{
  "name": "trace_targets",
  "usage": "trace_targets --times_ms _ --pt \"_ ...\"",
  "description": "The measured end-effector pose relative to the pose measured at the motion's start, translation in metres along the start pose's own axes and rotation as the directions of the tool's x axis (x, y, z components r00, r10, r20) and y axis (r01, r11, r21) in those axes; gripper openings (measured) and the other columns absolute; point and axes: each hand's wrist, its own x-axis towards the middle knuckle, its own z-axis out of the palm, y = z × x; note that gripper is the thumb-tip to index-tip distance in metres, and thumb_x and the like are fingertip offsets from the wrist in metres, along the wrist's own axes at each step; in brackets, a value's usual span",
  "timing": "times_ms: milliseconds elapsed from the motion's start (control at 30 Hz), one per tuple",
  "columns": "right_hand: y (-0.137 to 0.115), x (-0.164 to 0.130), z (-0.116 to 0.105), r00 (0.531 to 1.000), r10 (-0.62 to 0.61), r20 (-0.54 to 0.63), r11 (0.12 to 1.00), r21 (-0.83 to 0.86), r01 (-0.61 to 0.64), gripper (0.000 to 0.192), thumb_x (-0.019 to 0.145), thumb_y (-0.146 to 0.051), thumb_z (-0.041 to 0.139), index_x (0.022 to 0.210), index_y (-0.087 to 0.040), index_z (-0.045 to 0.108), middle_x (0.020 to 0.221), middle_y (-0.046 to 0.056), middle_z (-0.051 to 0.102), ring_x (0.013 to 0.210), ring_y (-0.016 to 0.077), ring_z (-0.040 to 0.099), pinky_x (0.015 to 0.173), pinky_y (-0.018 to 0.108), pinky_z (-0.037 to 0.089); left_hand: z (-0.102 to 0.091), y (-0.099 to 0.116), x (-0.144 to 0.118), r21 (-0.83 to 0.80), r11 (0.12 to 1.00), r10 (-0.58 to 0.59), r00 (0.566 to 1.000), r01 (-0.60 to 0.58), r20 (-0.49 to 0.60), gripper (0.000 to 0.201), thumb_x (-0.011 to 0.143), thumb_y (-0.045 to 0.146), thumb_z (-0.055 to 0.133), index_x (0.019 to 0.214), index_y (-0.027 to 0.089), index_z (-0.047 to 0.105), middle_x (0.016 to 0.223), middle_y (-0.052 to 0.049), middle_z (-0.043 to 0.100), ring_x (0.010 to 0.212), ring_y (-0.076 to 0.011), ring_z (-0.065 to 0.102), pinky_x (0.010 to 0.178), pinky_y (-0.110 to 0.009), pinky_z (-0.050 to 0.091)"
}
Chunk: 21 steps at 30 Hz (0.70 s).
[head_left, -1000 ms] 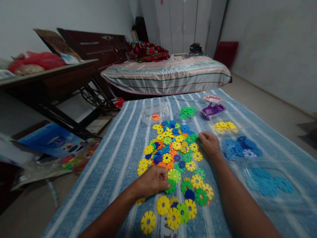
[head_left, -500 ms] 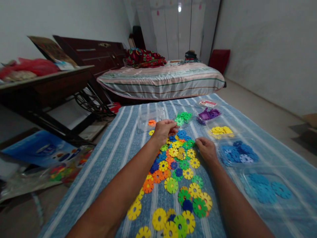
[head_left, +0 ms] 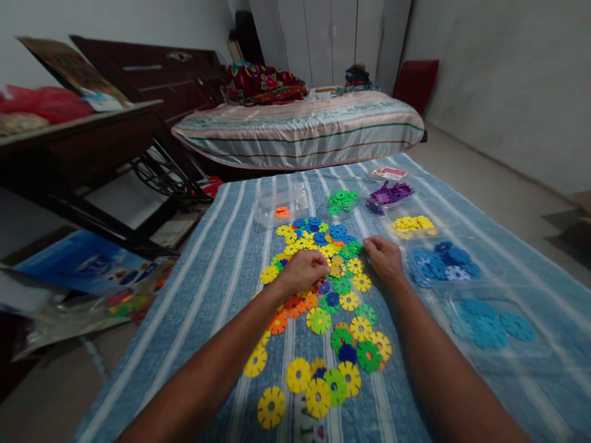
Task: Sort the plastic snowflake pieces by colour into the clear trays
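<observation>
A loose pile of notched plastic snowflake discs, yellow, green, orange and blue, is spread on the striped cloth (head_left: pixel 207 258). My left hand (head_left: pixel 305 272) is low over the middle of the pile, fingers curled together; what they hold, if anything, is hidden. At the pile's right edge my right hand (head_left: pixel 384 258) is closed, thumb against fingers. Its fingertips are beside a green snowflake disc (head_left: pixel 355 248), and I cannot make out whether they grip it. Near me lie a yellow disc (head_left: pixel 271 407) and a light green disc (head_left: pixel 318 320).
Clear plastic boxes hold sorted discs: orange (head_left: pixel 282 212), green (head_left: pixel 342 201), purple (head_left: pixel 391 192), yellow (head_left: pixel 412 224), dark blue (head_left: pixel 444 263) and light blue (head_left: pixel 484 323). Beyond is a bed (head_left: pixel 300 132); a dark wooden table (head_left: pixel 83 126) stands at the left.
My left hand has come back from beside the green discs' box to the middle of the pile. My right hand stays by the green disc. The view has tilted down slightly.
</observation>
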Motion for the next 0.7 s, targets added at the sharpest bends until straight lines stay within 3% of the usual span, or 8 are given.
trace_targets --times_ms 167,300,500,700 --pt "0.001 0.0 -0.002 1.0 0.002 -0.012 1.0 -0.012 -0.002 0.032 0.077 -0.046 0.053 0.069 -0.019 0.068 0.062 0.001 0.062 0.063 0.017 0.055 0.061 0.028 0.039 0.009 -0.013 -0.049 0.317 0.927 0.162 0.977 -0.199 0.141 0.008 0.074 0.022 0.059 0.071 0.017 0.065 0.063 0.002 0.057 0.061 -0.0115 0.052 0.057 -0.022 0.036" --pt "0.001 0.0 -0.003 1.0 -0.024 -0.01 0.999 -0.029 0.024 0.033 0.077 -0.047 0.054 0.069 -0.018 0.068 0.062 0.001 0.062 0.063 0.0172 0.055 0.061 0.029 0.04 0.02 -0.016 -0.072 0.427 0.86 0.2 0.955 -0.279 0.221 0.008 0.075 0.019 0.058 0.07 0.017 0.064 0.066 0.001 0.057 0.065 -0.0132 0.052 0.06 -0.024 0.035" --pt "-0.001 0.0 -0.005 1.0 -0.018 -0.007 1.0 -0.02 0.017 0.032 0.076 -0.047 0.054 0.066 -0.018 0.066 0.06 0.001 0.06 0.062 0.0163 0.052 0.06 0.028 0.039 0.035 -0.022 -0.083 0.53 0.762 0.249 0.924 -0.372 0.291 0.012 0.079 0.023 0.062 0.088 0.019 0.068 0.083 -0.002 0.062 0.079 -0.0175 0.056 0.066 -0.026 0.037" --pt "-0.001 0.0 -0.006 1.0 -0.018 -0.013 0.999 -0.035 0.018 0.029 0.075 -0.044 0.054 0.066 -0.019 0.066 0.06 0.0 0.058 0.061 0.0163 0.051 0.061 0.028 0.038 0.043 -0.02 -0.083 0.56 0.739 0.216 0.92 -0.373 0.328 0.018 0.082 0.03 0.064 0.097 0.021 0.067 0.089 -0.003 0.062 0.083 -0.0194 0.058 0.067 -0.027 0.039"
